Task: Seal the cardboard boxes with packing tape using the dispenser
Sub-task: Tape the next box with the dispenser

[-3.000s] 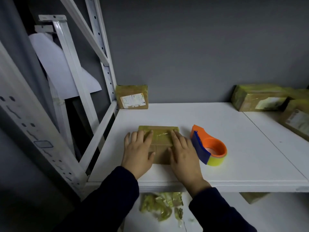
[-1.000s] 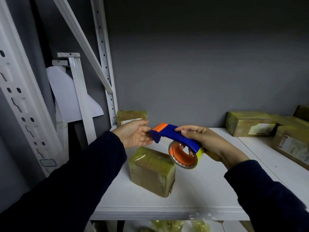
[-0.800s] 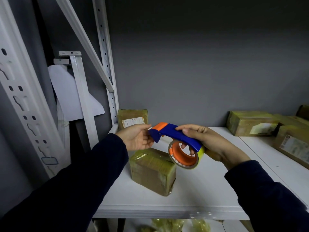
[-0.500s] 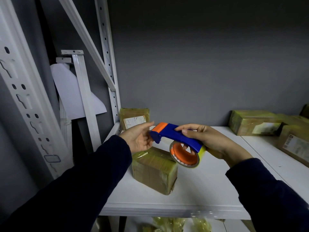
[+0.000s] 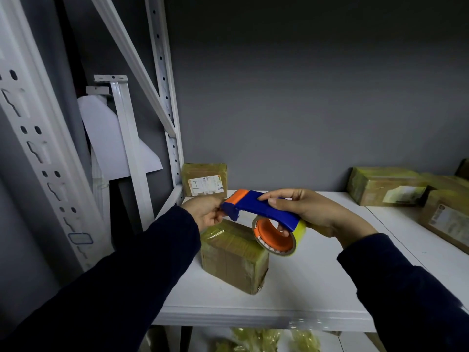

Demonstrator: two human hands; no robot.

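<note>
My right hand (image 5: 312,213) grips the blue and orange tape dispenser (image 5: 264,212) in the air, thumb on top, fingers through the orange core of the yellowish roll (image 5: 279,237). My left hand (image 5: 205,212) pinches at the dispenser's orange cutter end; the tape end itself is too small to make out. Below both hands a small tape-wrapped cardboard box (image 5: 234,257) sits on the white shelf (image 5: 317,275).
Another taped box with a label (image 5: 205,179) stands at the back left corner by the white rack upright (image 5: 165,97). Several taped boxes (image 5: 385,186) lie at the back right. Crumpled tape scraps (image 5: 256,339) lie on the lower shelf.
Three seconds ago both hands pressed flat on the box with the dispenser lying beside it. The right hand has since lifted the dispenser and the left has taken its cutter end; little movement over the last second.
</note>
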